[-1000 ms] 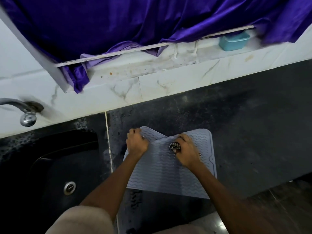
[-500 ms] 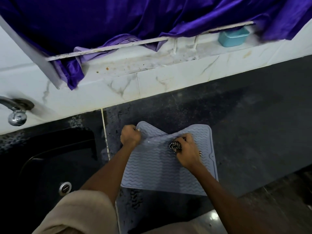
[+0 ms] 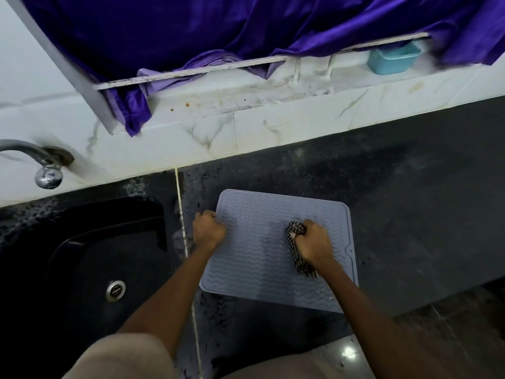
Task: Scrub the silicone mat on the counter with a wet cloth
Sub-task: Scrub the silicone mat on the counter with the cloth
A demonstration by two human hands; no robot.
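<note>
Head view, from left to right: the black sink (image 3: pixel 90 242) sits at nine o'clock, then the left hand (image 3: pixel 208 231), fingers curled over the left edge of the silicone mat (image 3: pixel 262 258) and pinning it to the dark counter (image 3: pixel 410 201). The mat lies flat at the centre, its ribs running nine to three. On its right half the right hand (image 3: pixel 314 246) is clenched round a bunched checked cloth (image 3: pixel 296 250), whose long axis runs roughly twelve to six. The unscrubbed spread lies toward nine o'clock from that hand, so the next stroke likely sweeps leftward. Half a second ago the mat's far edge was buckled upward between the hands; now it is flat, and the cloth sits nearer three o'clock.
</note>
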